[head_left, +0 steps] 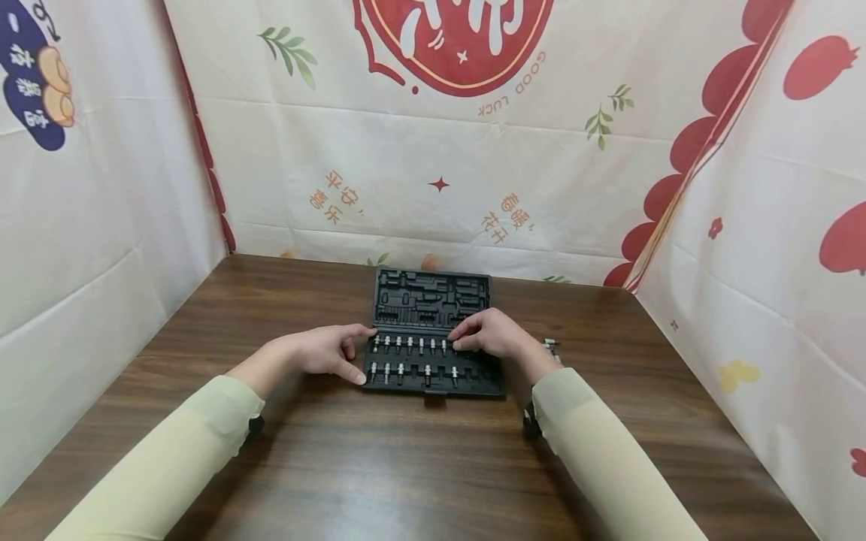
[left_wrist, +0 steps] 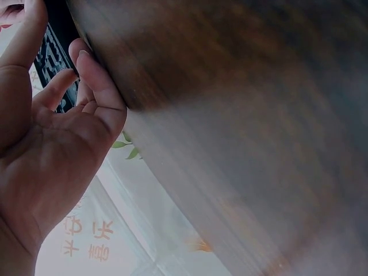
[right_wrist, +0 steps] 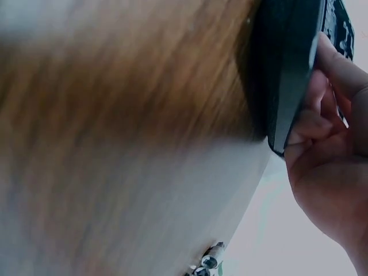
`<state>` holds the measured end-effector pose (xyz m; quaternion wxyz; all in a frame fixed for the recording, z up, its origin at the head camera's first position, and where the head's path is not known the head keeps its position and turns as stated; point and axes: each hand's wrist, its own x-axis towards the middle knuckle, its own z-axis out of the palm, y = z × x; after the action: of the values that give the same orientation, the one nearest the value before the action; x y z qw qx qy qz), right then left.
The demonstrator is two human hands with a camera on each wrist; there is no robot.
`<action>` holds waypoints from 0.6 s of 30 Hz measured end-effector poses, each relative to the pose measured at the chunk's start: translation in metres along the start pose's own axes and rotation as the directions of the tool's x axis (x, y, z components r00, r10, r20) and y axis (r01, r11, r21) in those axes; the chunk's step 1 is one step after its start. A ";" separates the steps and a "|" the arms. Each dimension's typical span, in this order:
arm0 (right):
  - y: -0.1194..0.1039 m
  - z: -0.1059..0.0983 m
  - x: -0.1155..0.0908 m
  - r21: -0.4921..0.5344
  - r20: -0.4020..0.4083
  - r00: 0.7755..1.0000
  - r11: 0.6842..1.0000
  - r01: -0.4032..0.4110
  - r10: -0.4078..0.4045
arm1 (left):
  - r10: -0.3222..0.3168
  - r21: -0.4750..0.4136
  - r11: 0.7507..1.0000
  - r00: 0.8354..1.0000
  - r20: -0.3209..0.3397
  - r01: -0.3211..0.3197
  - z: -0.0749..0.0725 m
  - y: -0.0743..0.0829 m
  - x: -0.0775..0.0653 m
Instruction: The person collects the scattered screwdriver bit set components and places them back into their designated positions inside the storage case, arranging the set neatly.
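Note:
A black plastic case (head_left: 399, 387) lies unfolded on the table, with two rows of silver bit sockets (head_left: 409, 344) in its near half. At its left end is my left hand (head_left: 328, 350), the index finger reaching the hinge-side corner and the thumb touching the front corner. Over the back row, thumb and index finger of my right hand (head_left: 494, 334) pinch a bit socket, mostly hidden by the fingertips. From the right wrist view, the right hand's (right_wrist: 333, 138) other fingers curl beside the case edge (right_wrist: 282, 103).
Several loose bit sockets (head_left: 551, 347) lie on the wooden table (head_left: 379, 466) to the right of the case, partly behind the right wrist. The raised lid (head_left: 433, 289) has moulded recesses. Printed cloth (head_left: 406, 150) hangs along the back and both sides.

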<state>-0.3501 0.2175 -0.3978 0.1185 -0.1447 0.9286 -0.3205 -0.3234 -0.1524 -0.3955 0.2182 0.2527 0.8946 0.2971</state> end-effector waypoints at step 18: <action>0.001 0.000 0.000 -0.004 -0.017 1.000 1.000 0.000 -0.001 | -0.007 -0.004 1.000 1.000 -0.003 0.007 0.000 -0.001 0.001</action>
<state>-0.3500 0.2186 -0.3984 0.1100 -0.1424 0.9303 -0.3197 -0.3242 -0.1525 -0.3966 0.2184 0.2488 0.8952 0.2984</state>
